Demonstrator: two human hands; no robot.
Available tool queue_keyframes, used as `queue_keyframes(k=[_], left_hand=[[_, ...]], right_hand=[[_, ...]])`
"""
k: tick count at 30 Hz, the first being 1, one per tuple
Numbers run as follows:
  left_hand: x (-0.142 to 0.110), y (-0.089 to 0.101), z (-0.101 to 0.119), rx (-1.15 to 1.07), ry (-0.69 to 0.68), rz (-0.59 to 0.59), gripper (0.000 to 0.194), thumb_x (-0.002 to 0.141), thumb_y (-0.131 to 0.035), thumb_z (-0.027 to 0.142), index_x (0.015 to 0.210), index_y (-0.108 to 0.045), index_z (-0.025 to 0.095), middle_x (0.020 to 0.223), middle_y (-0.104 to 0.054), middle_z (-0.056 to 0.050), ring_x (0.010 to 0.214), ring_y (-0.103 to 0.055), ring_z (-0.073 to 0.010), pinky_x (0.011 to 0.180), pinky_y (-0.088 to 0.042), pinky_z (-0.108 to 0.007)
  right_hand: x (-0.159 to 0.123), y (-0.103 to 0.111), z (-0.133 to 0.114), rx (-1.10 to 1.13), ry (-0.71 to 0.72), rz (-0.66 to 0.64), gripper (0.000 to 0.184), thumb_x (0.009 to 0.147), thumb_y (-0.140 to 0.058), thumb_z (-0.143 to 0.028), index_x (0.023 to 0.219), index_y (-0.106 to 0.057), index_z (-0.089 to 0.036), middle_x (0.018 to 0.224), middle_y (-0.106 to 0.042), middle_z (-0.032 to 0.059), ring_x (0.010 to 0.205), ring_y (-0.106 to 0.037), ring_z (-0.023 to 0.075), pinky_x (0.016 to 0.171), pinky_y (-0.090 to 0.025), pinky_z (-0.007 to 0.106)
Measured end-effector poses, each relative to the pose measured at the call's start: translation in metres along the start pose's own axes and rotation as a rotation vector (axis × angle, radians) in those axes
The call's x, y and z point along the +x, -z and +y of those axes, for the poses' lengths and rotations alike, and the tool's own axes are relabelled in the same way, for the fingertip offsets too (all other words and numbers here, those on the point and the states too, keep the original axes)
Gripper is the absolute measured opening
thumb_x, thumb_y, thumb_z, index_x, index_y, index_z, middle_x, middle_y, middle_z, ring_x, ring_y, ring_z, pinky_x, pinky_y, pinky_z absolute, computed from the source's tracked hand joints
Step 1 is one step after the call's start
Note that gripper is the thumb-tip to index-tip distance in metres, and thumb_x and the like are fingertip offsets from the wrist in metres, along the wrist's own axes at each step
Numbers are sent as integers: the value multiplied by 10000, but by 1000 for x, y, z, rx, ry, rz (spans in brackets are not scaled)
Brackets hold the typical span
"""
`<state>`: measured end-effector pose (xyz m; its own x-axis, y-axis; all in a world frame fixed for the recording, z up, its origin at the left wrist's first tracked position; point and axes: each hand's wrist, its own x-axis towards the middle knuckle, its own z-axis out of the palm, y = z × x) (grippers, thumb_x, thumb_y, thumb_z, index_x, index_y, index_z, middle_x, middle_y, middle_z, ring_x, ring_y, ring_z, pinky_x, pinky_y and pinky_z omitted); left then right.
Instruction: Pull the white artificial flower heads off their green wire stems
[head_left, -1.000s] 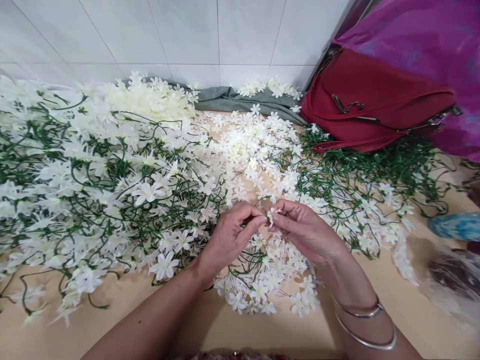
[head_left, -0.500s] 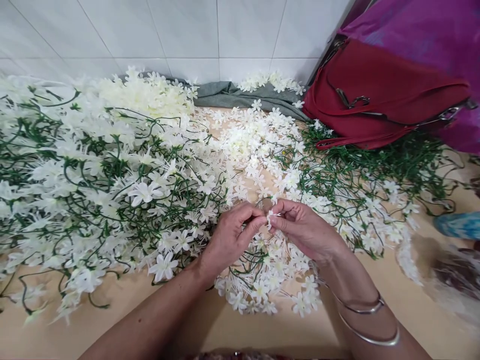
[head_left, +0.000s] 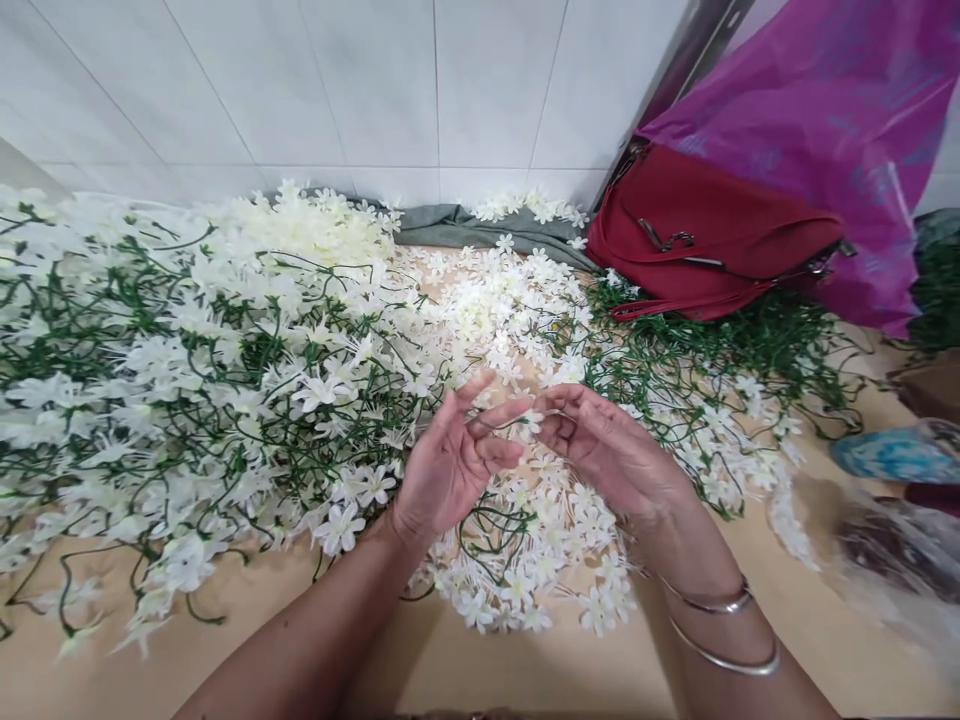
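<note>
Over a heap of loose white artificial flowers (head_left: 517, 585), my two hands are close together. My left hand (head_left: 450, 465) is turned palm up, its fingers apart and partly bent. Between the fingertips of both hands is a small white artificial flower (head_left: 531, 424); a thin dark stem seems to run from it toward the left fingers. My right hand (head_left: 619, 450), wearing bangles at the wrist, has curled fingers pinched at the flower's edge; the exact contact is blurred. To the left lies a big pile of white flowers on green stems (head_left: 322, 390).
Green stems (head_left: 780, 335) lie under a red handbag (head_left: 720, 235) at the right, with a purple plastic bag (head_left: 817, 150) behind it. A grey cloth (head_left: 450, 222) runs along the tiled wall (head_left: 487, 90). A blue-and-white item (head_left: 885, 455) and clear plastic (head_left: 892, 560) are at far right.
My left hand has let go of its pinch, rolled palm up and spread its fingers. My right hand stays near the flower. The view has tilted up and shifted right.
</note>
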<state>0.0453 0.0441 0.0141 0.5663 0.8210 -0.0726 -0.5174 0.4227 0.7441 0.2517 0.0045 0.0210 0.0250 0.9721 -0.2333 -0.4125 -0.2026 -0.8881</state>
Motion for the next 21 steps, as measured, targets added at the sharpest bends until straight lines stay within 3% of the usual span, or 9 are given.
queue_keyframes(k=[3, 5, 9, 11, 13, 15, 17, 21], left_hand=[[-1, 1, 2, -117, 113, 0, 526, 1076, -349, 569, 1548, -413, 347, 1326, -734, -86, 684, -740, -103, 717, -600, -266], [-3, -1, 2, -41, 81, -38, 539, 1080, -371, 547, 1569, -383, 321, 1316, -736, -105, 628, -713, -91, 694, -594, -263], [-10, -13, 15, 288, -89, -73, 483, 1071, -489, 456, 1515, -441, 273, 1326, -707, -115, 678, -702, -95, 734, -588, -274], [-16, -22, 31, 498, -147, -21, 535, 1049, -558, 408, 1548, -390, 314, 1409, -648, -114, 872, -753, -155, 821, -602, -307], [-26, -30, 51, 758, -146, 24, 669, 1022, -611, 379, 1606, -284, 381, 1459, -612, -116, 934, -768, -196, 801, -623, -325], [-37, -36, 71, 1003, -144, 77, 724, 1033, -580, 375, 1644, -193, 403, 1347, -692, -115, 850, -774, -210, 701, -626, -324], [-49, -38, 88, 1255, -184, 151, 679, 1049, -528, 377, 1652, -216, 366, 1090, -782, -83, 744, -757, -209, 614, -586, -295], [-64, -42, 104, 1639, -331, 345, 477, 1049, -495, 392, 1518, -495, 303, 657, -683, 19, 471, -585, -163, 468, -417, -244]], right_hand=[[1, 3, -3, 5, 59, 39, 342, 756, -867, -532, 963, -759, -281, 1015, -724, 38, 844, -659, 184, 907, -564, 376], [1, 6, -5, -14, 83, 52, 323, 773, -856, -526, 967, -762, -286, 1020, -707, 30, 825, -643, 171, 880, -557, 349], [-1, 8, -9, -1, 108, 73, 293, 775, -869, -487, 958, -772, -280, 1028, -685, 12, 807, -618, 133, 797, -526, 271], [-1, 7, -11, -4, 113, 91, 300, 760, -883, -477, 954, -772, -276, 1003, -688, 9, 803, -611, 128, 791, -516, 264], [0, 6, -10, -52, 123, 125, 315, 737, -901, -467, 946, -769, -271, 967, -692, 7, 796, -608, 132, 793, -511, 274], [1, 4, -7, -154, 158, 163, 329, 718, -911, -458, 934, -762, -261, 934, -695, 8, 796, -608, 142, 789, -505, 288], [4, 3, -1, -296, 194, 184, 322, 729, -895, -456, 929, -752, -247, 910, -698, 17, 806, -613, 163, 779, -502, 308], [7, 1, 14, -663, 269, 228, 216, 806, -810, -410, 888, -735, -225, 925, -672, 49, 778, -596, 192, 731, -494, 353]])
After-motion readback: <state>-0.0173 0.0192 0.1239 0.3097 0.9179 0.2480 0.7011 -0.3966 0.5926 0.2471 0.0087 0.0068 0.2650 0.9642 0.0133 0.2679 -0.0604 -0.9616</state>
